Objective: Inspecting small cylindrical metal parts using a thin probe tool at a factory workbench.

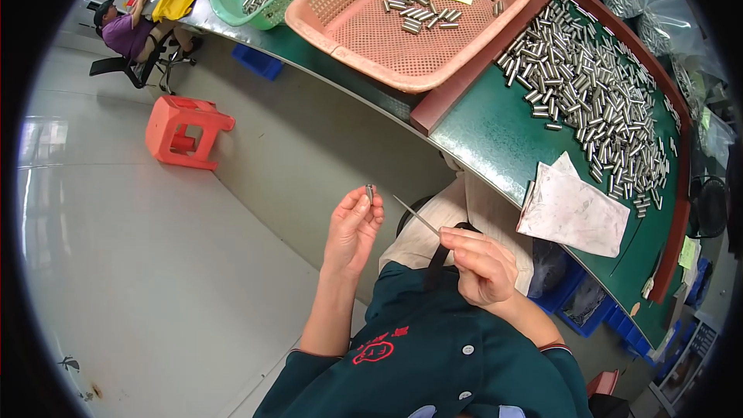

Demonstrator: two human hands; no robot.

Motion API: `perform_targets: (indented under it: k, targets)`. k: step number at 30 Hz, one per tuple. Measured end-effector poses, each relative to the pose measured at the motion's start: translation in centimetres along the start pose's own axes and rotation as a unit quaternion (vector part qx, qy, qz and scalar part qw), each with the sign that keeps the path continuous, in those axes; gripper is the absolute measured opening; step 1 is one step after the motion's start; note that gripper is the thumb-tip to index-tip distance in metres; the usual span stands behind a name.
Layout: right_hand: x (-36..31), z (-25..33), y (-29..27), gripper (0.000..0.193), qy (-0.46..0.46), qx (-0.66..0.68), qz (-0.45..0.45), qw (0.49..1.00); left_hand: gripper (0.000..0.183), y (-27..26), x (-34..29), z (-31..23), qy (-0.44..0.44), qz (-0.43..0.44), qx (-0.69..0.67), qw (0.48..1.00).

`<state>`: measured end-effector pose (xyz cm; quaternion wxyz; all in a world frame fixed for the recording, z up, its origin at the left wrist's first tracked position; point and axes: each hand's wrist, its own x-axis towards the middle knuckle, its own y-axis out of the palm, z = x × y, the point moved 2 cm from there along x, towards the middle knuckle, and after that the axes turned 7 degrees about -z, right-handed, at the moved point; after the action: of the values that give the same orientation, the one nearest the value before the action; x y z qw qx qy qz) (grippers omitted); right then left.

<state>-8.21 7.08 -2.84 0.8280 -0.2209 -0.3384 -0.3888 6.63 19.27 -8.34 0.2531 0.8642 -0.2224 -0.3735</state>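
Between thumb and fingers, my left hand (356,226) pinches a small metal cylinder (369,192), raised above my lap. My right hand (481,263) grips a thin metal rod (416,214) whose free tip points up and left toward the cylinder, apart from it. A large heap of similar short metal cylinders (588,85) covers much of the green tabletop (480,124) to the right. Closest to my right hand on that table lies a stained white cloth (574,213), folded over.
A pink mesh basket (371,64) with several cylinders and a yellow paper stands beside a green basket (232,1). Dark red wooden strips (464,81) edge the table. A red stool (184,130) stands on the floor. Farther off, a person in purple (128,35) sits at the bench.
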Motion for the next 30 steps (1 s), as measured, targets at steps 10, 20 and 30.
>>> perform_targets:
  k: [10, 20, 30]
  targets:
    - [0.0, 0.1, -0.3, 0.009, 0.049, 0.028, -0.034, 0.998, 0.009, 0.1, -0.2, 1.0, 0.029, 0.087, 0.030, 0.995]
    - [0.0, 0.0, -0.4, 0.011, 0.057, 0.020, -0.020, 0.998, 0.009, 0.5, -0.4, 1.1, 0.040, 0.075, 0.058, 0.995]
    - [0.1, -0.4, -1.2, 0.025, -0.046, -0.040, -0.031, 0.998, 0.013, 0.1, -0.7, 1.0, 0.055, 0.015, 0.093, 0.994]
